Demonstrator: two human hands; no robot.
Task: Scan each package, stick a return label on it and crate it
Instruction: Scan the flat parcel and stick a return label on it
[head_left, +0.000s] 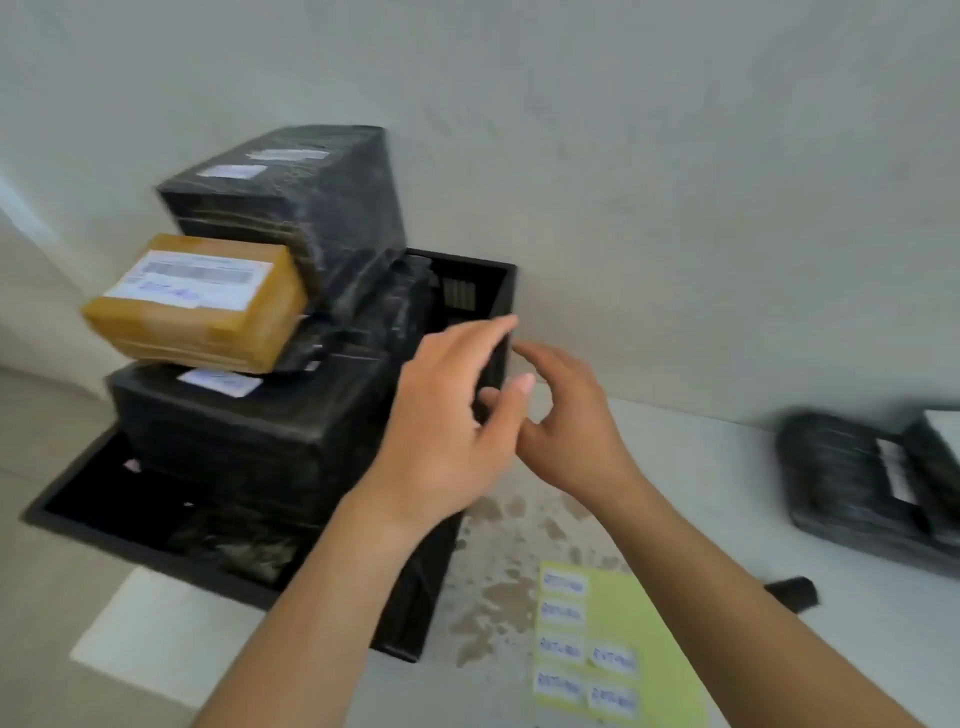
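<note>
A black crate (501, 291) on the left holds stacked packages: a tall black-wrapped one (311, 208) at the back, a tan taped box (208, 306) with a white label on top, and a low black one (223, 436) in front. My left hand (447, 415) and my right hand (566, 421) hover at the crate's right wall, fingers spread, holding nothing. Another black-wrapped package (862, 483) lies on the table at the right. A yellow-green sheet (639, 639) with several white return labels lies near the front edge.
A dark object (792, 592), partly hidden by my right forearm, lies beside the label sheet. The white table (701, 462) has brown stains near the crate. A pale wall stands close behind. Floor shows at the left.
</note>
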